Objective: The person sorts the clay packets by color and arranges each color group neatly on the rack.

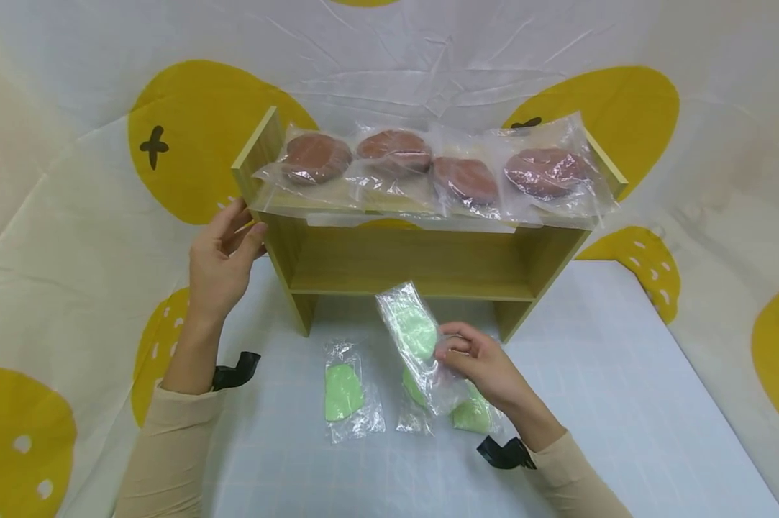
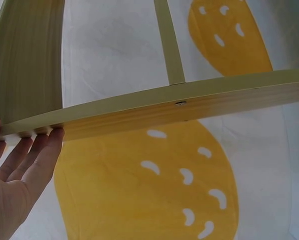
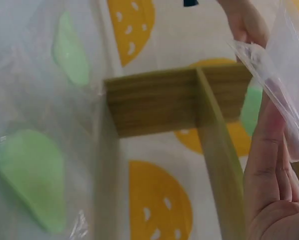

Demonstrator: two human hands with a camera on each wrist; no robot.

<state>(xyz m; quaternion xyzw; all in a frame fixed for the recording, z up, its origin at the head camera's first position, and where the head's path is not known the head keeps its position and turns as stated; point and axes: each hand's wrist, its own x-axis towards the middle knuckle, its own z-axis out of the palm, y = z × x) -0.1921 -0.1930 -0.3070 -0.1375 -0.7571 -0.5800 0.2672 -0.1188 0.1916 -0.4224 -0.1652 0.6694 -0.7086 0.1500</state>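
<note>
My right hand (image 1: 486, 363) pinches a clear plastic bag with a flat light green piece (image 1: 418, 334) inside, held up in front of the wooden shelf (image 1: 415, 270). In the right wrist view the same bag (image 3: 284, 95) rises from the fingers of the right hand (image 3: 277, 185). My left hand (image 1: 219, 262) touches the shelf's left side panel near its top. The left wrist view shows the fingertips of the left hand (image 2: 19, 185) against the panel's edge (image 2: 124, 102), not wrapped round it.
Bagged green pieces lie on the table (image 1: 279, 446): one at left (image 1: 342, 392), one partly under the held bag (image 1: 413, 388), one at right (image 1: 472, 414). Several bagged reddish-brown pieces (image 1: 316, 157) rest on the shelf's top. A cloth with yellow shapes (image 1: 195, 137) hangs behind.
</note>
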